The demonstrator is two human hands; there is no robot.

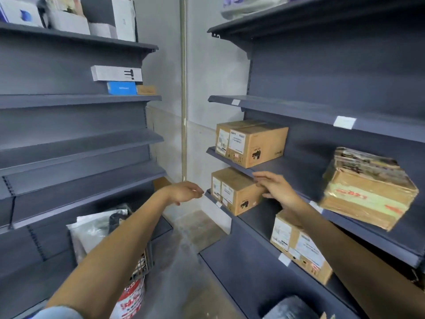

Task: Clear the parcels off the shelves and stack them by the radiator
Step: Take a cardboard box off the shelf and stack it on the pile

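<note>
Both forearms stretch out from the near edge. Right hand (277, 188), fingers straight, touches the top of a cardboard parcel (235, 192) on the right shelf (264, 215). Left hand (184, 192) hangs relaxed, holding nothing. Another parcel (250, 142) sits one shelf up.

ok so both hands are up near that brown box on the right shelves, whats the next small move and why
Probably bring the left hand onto the near left face of the middle cardboard box and slide it out. The right hand already rests with straight fingers on its top right edge, the left hangs free beside it, and the shelf above sits close overhead, so lifting straight up looks blocked.
</note>
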